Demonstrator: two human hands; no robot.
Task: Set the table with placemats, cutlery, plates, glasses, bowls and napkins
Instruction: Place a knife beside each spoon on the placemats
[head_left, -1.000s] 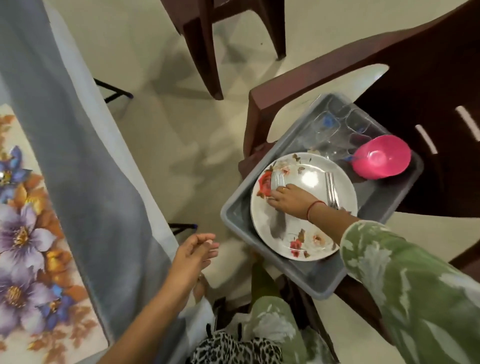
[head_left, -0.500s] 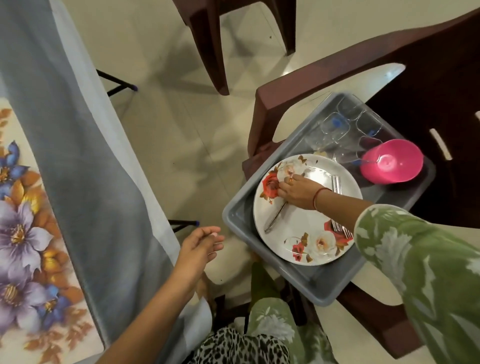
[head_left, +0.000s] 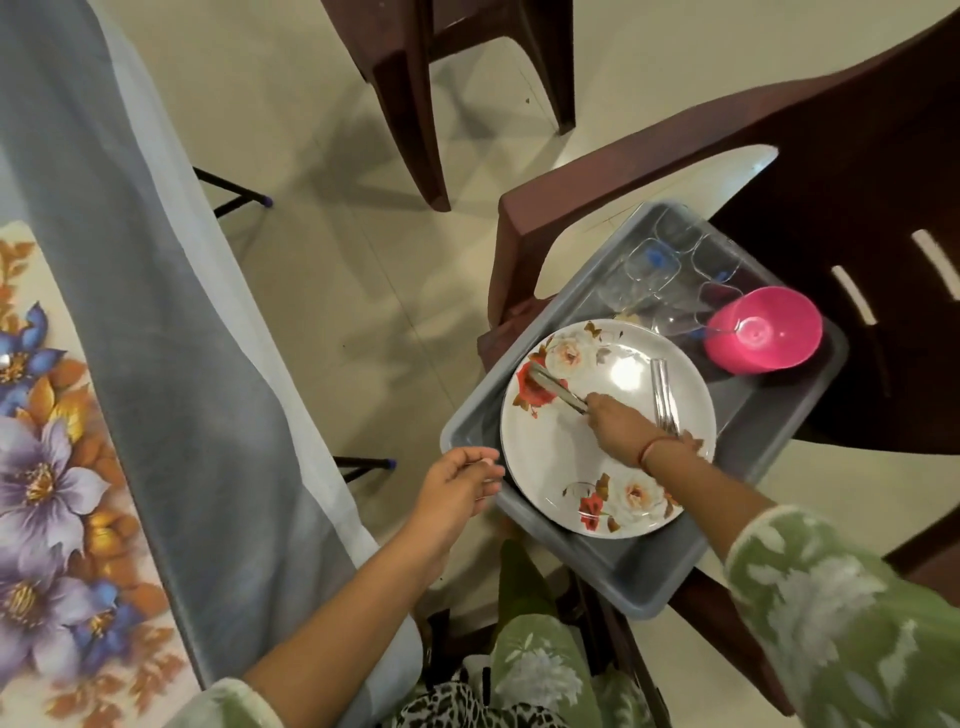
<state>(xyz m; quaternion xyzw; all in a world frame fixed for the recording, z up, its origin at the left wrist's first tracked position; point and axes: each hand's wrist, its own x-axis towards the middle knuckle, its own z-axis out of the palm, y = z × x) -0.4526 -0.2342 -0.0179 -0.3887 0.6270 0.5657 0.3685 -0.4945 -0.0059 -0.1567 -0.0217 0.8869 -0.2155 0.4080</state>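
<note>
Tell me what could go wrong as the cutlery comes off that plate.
1. The right hand pinches the cutlery by one end only, so it may slip and clatter onto the plate.
2. The tray overhangs the chair; pressing its near edge might tip it.
3. Glasses crowd beside the pink bowl; a jolt could knock them.

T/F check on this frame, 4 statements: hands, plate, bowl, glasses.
1. The right hand grips a piece of cutlery over the floral plate. True.
2. The left hand holds a fork. False: it holds nothing and hovers near the grey tray.
3. The pink bowl sits on the table. False: it is in the tray, on a chair.
4. Clear glasses lie in the tray beyond the plate. True.
</note>
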